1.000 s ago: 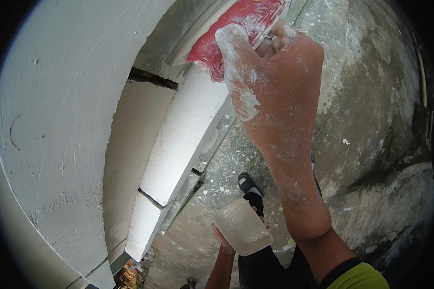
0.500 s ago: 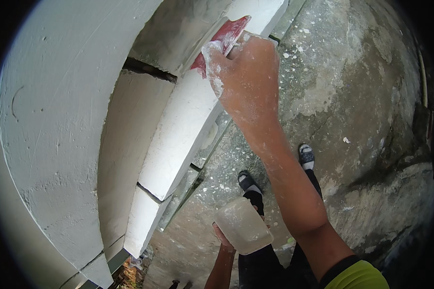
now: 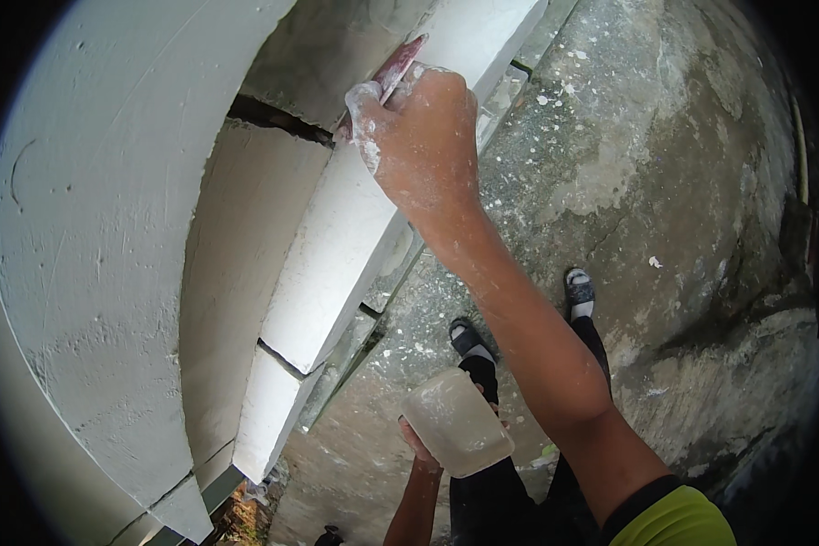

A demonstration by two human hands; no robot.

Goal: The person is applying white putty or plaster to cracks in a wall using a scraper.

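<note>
My right hand [image 3: 425, 136], dusted with white powder and paste, grips a red putty scraper [image 3: 400, 65]. The scraper's edge lies against the inner side of the white concrete ledge [image 3: 337, 246], near the angle where it meets the recessed grey panel. Lower down, my left hand [image 3: 419, 443] supports a cloudy, see-through plastic tub [image 3: 455, 423] from its side and underneath. White smears mark the tub. Most of the left hand's fingers are hidden behind it.
A large curved pale wall [image 3: 100, 246] fills the left. Dark gaps [image 3: 280, 118] split the ledge and panels into segments. The rough concrete floor [image 3: 628, 200] is spotted with white splashes. My feet in dark sandals [image 3: 469, 338] stand on it, right of the ledge.
My right hand and the scraper have moved left, off the middle of the ledge toward its inner edge, and the scraper is turned more edge-on. The left hand with the tub has hardly moved.
</note>
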